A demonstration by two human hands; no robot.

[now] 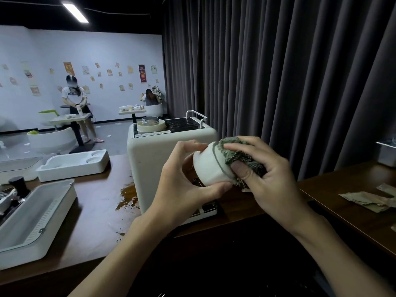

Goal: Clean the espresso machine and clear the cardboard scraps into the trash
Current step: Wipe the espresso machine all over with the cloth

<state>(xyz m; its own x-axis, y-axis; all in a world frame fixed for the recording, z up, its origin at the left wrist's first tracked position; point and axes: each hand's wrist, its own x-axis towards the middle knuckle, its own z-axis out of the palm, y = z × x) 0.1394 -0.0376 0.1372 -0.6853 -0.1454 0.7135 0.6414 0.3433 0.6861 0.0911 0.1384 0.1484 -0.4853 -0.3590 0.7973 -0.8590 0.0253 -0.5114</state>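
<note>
A cream espresso machine (154, 151) stands on the dark wooden counter (96, 221), seen from its side. In front of it my left hand (180, 185) grips a round white cup-like part (211, 168) with fingers curled around its body. My right hand (265, 174) holds a green-grey cloth (242, 157) against the part's open end, the thumb tucked into the cloth. Brown cardboard scraps (368, 200) lie on the counter at the right. No trash bin is visible.
A brown liquid spill (128, 194) spreads on the counter left of the machine. White trays (72, 163) and a long white tray (36, 219) sit at the left. A metal container (387, 153) stands far right. Dark curtains hang behind. Two people work at tables in the background.
</note>
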